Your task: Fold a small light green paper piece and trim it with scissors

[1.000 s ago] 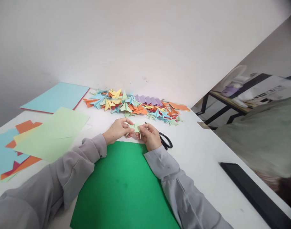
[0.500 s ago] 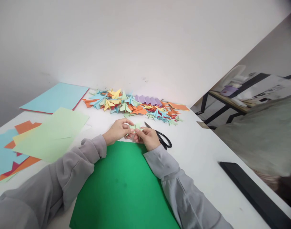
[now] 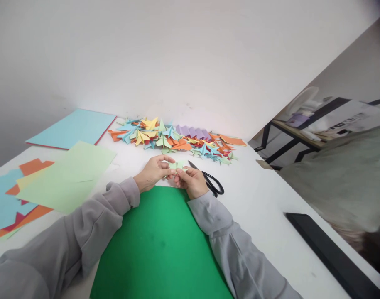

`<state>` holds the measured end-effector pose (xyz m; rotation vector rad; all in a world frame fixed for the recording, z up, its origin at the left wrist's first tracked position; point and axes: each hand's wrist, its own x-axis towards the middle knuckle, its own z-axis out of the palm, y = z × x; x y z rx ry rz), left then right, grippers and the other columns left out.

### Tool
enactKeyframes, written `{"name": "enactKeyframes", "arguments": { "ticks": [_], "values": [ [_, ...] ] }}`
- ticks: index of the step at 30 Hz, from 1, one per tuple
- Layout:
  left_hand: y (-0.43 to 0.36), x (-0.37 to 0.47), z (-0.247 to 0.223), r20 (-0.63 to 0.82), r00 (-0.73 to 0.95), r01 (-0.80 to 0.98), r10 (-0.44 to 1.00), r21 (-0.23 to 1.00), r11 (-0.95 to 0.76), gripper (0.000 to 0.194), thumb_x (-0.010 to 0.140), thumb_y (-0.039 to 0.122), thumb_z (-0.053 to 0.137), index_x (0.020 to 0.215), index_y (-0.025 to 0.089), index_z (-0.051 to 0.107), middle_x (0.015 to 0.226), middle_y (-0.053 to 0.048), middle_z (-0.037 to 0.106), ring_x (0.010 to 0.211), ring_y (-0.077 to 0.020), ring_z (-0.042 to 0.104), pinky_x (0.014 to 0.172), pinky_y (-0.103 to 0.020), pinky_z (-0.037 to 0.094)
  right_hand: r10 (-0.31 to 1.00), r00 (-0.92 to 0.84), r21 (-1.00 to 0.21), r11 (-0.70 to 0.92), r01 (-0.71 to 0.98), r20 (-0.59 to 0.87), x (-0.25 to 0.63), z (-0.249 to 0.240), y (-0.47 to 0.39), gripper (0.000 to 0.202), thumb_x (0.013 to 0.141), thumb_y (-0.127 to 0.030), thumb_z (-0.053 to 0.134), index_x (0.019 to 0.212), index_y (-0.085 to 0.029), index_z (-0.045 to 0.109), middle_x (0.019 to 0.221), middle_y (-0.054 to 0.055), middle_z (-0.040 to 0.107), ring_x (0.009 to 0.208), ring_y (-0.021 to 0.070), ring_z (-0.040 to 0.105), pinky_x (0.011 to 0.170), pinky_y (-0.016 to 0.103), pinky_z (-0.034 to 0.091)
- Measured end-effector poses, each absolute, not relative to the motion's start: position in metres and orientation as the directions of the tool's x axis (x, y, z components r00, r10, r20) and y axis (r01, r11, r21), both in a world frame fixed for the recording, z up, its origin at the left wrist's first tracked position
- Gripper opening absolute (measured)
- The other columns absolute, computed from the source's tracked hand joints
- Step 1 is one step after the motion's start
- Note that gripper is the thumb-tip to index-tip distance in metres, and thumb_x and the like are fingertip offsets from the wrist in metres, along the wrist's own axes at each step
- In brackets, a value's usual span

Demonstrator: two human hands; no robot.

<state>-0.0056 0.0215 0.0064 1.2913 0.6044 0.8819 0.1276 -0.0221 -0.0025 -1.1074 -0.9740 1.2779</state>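
Note:
A small folded piece of pale green paper [image 3: 176,165] is pinched between both my hands, just past the far edge of a green sheet [image 3: 165,241]. My left hand [image 3: 155,171] grips its left side between thumb and fingers. On the right side, my right hand [image 3: 191,180] holds it with the thumb on top; some fingertips are hidden beneath. Scissors with black handles [image 3: 215,183] lie on the white table right beside my right hand, their blades partly behind it. Beyond my hands spreads a pile of small folded paper planes [image 3: 163,139] in several colours.
Loose coloured sheets, a pale green sheet [image 3: 68,176] on top, lie at the left. A light blue sheet stack [image 3: 73,128] sits near the wall. Purple pleated paper [image 3: 192,132] and orange paper [image 3: 233,140] are at the back. A black bar [image 3: 329,253] lies along the right edge.
The pale green paper's raised part now lies lower and flatter between my fingers. Both hands stay in nearly the same place and keep their hold.

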Motion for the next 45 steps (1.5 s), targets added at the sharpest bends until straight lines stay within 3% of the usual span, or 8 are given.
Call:
{"name": "enactKeyframes", "arguments": {
  "ticks": [10,16,33,41,45],
  "values": [
    [0.020,-0.005,0.007,0.070,0.520,-0.194,0.851,0.980,0.038,0.030,0.063,0.016,0.061,0.090,0.014,0.048,0.051,0.003,0.053,0.047,-0.0089,0.052,0.046,-0.021,0.038,0.995,0.057,-0.958,-0.060,-0.282,-0.079,0.129,-0.003,-0.021,0.027,0.057,-0.035,0.068,0.049,-0.015,0.051,0.046,0.001,0.060,0.037,0.0095,0.052,0.040,0.021,0.041],
    [0.022,-0.006,0.003,0.085,0.517,-0.162,0.852,0.987,-0.001,0.041,0.057,0.020,0.068,0.092,0.013,0.047,0.048,0.007,0.048,0.045,-0.0083,0.051,0.049,-0.022,0.040,0.998,0.050,-0.975,-0.019,-0.222,-0.031,0.130,-0.008,-0.021,0.027,0.058,-0.036,0.069,0.053,-0.015,0.054,0.047,-0.001,0.061,0.039,0.0079,0.052,0.041,0.019,0.042],
    [0.023,-0.007,0.009,-0.021,0.558,-0.266,0.829,0.942,0.203,0.040,0.056,0.008,0.066,0.093,0.010,0.052,0.048,0.005,0.049,0.046,-0.0092,0.053,0.049,-0.022,0.038,0.998,0.038,-0.976,0.055,-0.211,0.048,0.133,-0.014,-0.018,0.023,0.060,-0.035,0.069,0.057,-0.015,0.057,0.049,-0.001,0.060,0.041,0.0070,0.051,0.039,0.017,0.039],
    [0.024,-0.006,0.007,-0.010,0.550,-0.279,0.835,0.940,0.196,0.037,0.056,0.008,0.067,0.090,0.010,0.052,0.049,0.002,0.052,0.046,-0.0096,0.052,0.046,-0.021,0.035,0.997,0.071,-0.987,0.011,-0.163,0.000,0.132,-0.007,-0.021,0.025,0.062,-0.036,0.065,0.054,-0.015,0.053,0.048,-0.001,0.060,0.039,0.0082,0.051,0.039,0.019,0.041],
    [0.024,-0.006,0.008,-0.046,0.522,-0.313,0.851,0.919,0.242,0.035,0.056,0.004,0.065,0.089,0.009,0.052,0.051,0.001,0.053,0.047,-0.0097,0.053,0.047,-0.022,0.035,1.000,0.019,-0.964,-0.007,-0.265,-0.012,0.132,-0.005,-0.020,0.022,0.063,-0.035,0.060,0.055,-0.016,0.053,0.048,-0.001,0.059,0.039,0.0102,0.052,0.041,0.022,0.043]
  ]
}}
